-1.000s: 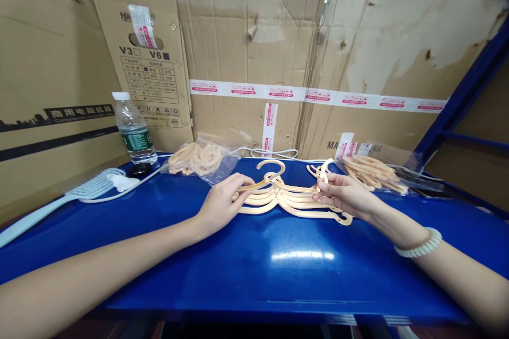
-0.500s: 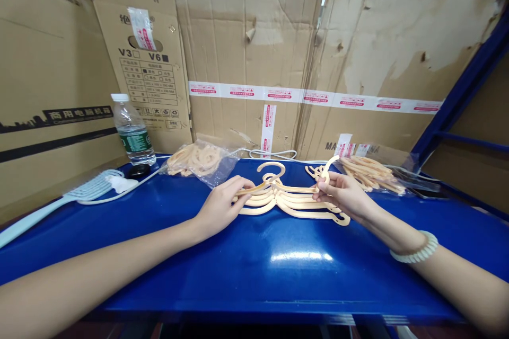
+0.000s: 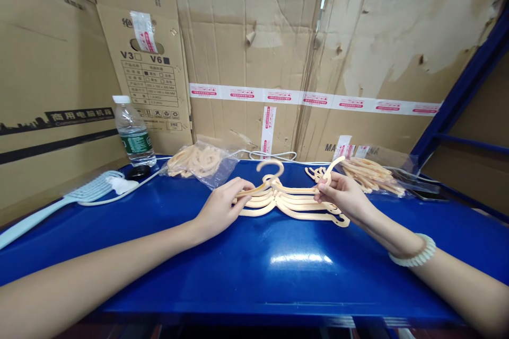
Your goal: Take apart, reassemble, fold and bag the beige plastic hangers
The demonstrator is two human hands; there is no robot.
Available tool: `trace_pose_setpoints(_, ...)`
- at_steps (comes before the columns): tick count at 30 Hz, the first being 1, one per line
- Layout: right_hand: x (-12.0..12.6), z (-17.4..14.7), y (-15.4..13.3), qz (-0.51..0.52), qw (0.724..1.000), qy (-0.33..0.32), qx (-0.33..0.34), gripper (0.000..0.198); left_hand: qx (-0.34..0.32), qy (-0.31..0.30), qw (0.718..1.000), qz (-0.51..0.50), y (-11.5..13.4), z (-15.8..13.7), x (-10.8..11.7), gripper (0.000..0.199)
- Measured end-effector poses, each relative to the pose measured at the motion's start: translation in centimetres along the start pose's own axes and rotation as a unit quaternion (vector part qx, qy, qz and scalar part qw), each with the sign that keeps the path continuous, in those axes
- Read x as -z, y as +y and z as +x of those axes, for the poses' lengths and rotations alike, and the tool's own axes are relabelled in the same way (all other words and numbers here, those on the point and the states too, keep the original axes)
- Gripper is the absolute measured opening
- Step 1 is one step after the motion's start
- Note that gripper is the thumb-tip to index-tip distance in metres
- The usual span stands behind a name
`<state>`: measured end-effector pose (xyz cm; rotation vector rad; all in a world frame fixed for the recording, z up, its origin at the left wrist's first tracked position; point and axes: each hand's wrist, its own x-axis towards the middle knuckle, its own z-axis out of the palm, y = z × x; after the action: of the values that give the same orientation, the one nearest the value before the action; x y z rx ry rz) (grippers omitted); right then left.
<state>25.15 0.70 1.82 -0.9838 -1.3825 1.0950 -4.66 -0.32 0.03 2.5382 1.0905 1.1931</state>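
Observation:
A cream-coloured plastic clothes hanger is raised a little over several like hangers stacked on the blue table. My left hand pinches its left arm between thumb and fingers. At the other end, my right hand grips the right arm, and a curved cream piece sticks up from between those fingers. Whether that piece is joined to the hanger I cannot tell. The hanger's hook points up and back, slightly blurred. Just behind my right hand lie small cream hook pieces.
Clear bags of cream hanger parts lie at back left and back right. A water bottle, a pale blue brush-like tool and a white cable are at left. Cardboard walls the back; a dark phone-like slab lies right.
Both hands keep their hold on the hanger. Its hook has tipped slightly, and the curved piece in my right hand leans a bit further right.

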Motion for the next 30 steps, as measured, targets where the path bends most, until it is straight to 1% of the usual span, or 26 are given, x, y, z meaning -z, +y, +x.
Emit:
trace_pose_setpoints(4,0.0,0.1,0.2,0.004,1.000,0.004,-0.004,0.051,0.002,-0.005,1.000,0.007,0.1,0.0,0.0,0.015)
trace_pose_setpoints(8,0.0,0.3,0.5,0.021,1.000,0.001,-0.022,0.052,0.010,-0.005,1.000,0.008,0.2,0.0,0.2,0.016)
trace_pose_setpoints(13,0.4,0.7,0.5,0.040,0.998,-0.010,-0.053,0.047,0.025,-0.025,0.999,0.025,0.0,0.2,0.6,0.019)
trace_pose_setpoints(17,1.1,1.1,0.1,0.050,0.997,-0.004,-0.061,0.042,0.023,-0.042,0.997,0.066,-0.5,0.4,1.1,0.019)
trace_pose_setpoints(21,2.3,1.7,-0.2,0.060,0.996,0.009,-0.065,0.028,0.007,-0.057,0.994,0.088,-0.5,0.8,1.8,0.018)
trace_pose_setpoints(25,3.9,2.5,-0.9,0.071,0.995,0.007,-0.073,0.016,-0.017,-0.089,0.987,0.134,-0.6,1.2,2.9,0.018)
trace_pose_setpoints(27,4.9,2.8,-1.3,0.070,0.994,-0.008,-0.080,0.016,-0.036,-0.107,0.980,0.162,-0.6,1.4,3.5,0.018)
trace_pose_setpoints(30,6.5,3.1,-2.0,0.048,0.994,-0.043,-0.094,0.023,-0.048,-0.133,0.972,0.188,-0.5,1.6,4.4,0.017)
